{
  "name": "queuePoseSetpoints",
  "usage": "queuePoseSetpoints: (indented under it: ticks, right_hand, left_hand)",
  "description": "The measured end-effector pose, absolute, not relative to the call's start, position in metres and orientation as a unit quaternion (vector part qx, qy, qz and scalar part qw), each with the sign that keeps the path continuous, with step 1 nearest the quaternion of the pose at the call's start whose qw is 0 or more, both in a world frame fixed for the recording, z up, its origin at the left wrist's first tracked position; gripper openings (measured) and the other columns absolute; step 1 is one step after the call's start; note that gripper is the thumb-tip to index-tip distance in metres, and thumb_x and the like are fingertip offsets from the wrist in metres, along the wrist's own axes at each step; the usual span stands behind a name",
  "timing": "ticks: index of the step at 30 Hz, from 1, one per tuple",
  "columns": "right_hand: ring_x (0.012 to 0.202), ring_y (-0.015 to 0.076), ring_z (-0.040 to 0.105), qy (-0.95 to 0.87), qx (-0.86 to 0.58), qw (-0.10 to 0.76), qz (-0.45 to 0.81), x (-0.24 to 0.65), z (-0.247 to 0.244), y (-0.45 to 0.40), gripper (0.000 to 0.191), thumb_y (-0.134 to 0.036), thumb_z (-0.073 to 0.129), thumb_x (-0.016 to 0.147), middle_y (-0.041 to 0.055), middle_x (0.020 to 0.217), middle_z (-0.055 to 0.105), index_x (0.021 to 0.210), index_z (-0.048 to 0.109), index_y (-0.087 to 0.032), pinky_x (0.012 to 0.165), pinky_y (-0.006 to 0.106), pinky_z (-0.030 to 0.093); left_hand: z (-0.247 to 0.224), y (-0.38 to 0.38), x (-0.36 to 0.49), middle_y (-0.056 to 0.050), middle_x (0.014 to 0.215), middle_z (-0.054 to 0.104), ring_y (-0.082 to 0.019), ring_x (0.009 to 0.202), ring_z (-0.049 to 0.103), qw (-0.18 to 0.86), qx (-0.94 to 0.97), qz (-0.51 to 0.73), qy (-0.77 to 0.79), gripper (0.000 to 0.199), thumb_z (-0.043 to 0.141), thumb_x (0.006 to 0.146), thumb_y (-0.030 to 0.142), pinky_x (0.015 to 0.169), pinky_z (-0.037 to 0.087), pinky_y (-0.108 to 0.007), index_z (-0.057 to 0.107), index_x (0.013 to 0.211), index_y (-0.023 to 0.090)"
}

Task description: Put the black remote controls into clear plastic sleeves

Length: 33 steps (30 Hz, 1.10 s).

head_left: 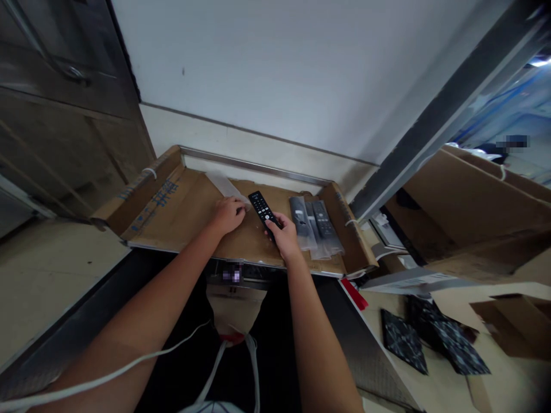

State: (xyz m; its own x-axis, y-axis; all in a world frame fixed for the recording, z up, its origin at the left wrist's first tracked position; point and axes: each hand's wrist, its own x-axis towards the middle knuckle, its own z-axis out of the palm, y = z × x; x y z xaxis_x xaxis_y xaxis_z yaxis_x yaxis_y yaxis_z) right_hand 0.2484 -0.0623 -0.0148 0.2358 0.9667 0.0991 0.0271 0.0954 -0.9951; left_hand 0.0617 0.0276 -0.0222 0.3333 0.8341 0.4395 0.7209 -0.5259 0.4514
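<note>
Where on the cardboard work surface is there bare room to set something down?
Bare cardboard lies between the left flap and the left hand. Crowded right of the right hand holding the remote: bagged remotes fill it.

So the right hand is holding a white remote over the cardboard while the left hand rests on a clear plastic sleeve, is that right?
Not quite: the remote is black, not white, as the head view shows. The rest stands: the right hand holds it over the cardboard, and the left hand rests on a clear plastic sleeve.
</note>
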Motion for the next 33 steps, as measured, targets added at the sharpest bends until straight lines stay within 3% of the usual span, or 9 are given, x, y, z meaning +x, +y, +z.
queuePoseSetpoints:
  ticks: [8,12,20,27,33]
  right_hand:
    - [0.056,0.0104,0.059,-0.471,-0.536,0.567,0.411,0.249,-0.015,-0.063,0.046,-0.043,0.074,0.072,0.0020,0.088,0.067,0.109,0.065,-0.017,0.041,0.019,0.041]
    - [0.056,0.0104,0.059,-0.476,-0.533,0.559,0.420,0.249,-0.014,-0.064,0.046,-0.044,0.075,0.072,0.0019,0.087,0.066,0.108,0.065,-0.017,0.040,0.019,0.040]
    - [0.054,0.0099,0.058,-0.510,-0.521,0.522,0.442,0.249,-0.015,-0.066,0.042,-0.043,0.075,0.072,0.0001,0.081,0.065,0.105,0.065,-0.018,0.037,0.018,0.038]
    - [0.051,0.0099,0.056,-0.479,-0.518,0.545,0.453,0.248,-0.010,-0.067,0.042,-0.041,0.075,0.070,-0.0007,0.076,0.063,0.102,0.066,-0.016,0.035,0.018,0.036]
    - [0.050,0.0094,0.057,-0.511,-0.534,0.507,0.444,0.249,-0.012,-0.066,0.043,-0.043,0.075,0.071,0.0006,0.080,0.067,0.105,0.066,-0.017,0.035,0.017,0.037]
  left_hand:
    - [-0.022,0.033,0.058,-0.008,0.095,0.070,-0.021,0.091,0.063,0.141,0.734,0.409,0.524,0.024,0.053,0.090,0.030,0.086,0.049,-0.034,0.074,0.085,0.019]
    - [-0.023,0.034,0.056,-0.006,0.094,0.070,-0.019,0.080,0.062,0.163,0.709,0.430,0.534,0.012,0.062,0.081,0.022,0.079,0.050,-0.031,0.072,0.086,0.018]
    - [-0.022,0.035,0.056,-0.005,0.091,0.070,-0.016,0.072,0.059,0.209,0.699,0.447,0.517,0.023,0.061,0.074,0.012,0.072,0.049,-0.029,0.068,0.095,0.017]
    - [-0.028,0.040,0.056,-0.010,0.103,0.068,-0.018,0.077,0.060,0.195,0.703,0.472,0.495,0.029,0.060,0.076,0.011,0.078,0.051,-0.033,0.067,0.104,0.014]
    - [-0.027,0.036,0.058,-0.008,0.103,0.066,-0.018,0.081,0.062,0.184,0.723,0.476,0.466,0.037,0.056,0.070,0.001,0.080,0.054,-0.032,0.066,0.103,0.015]
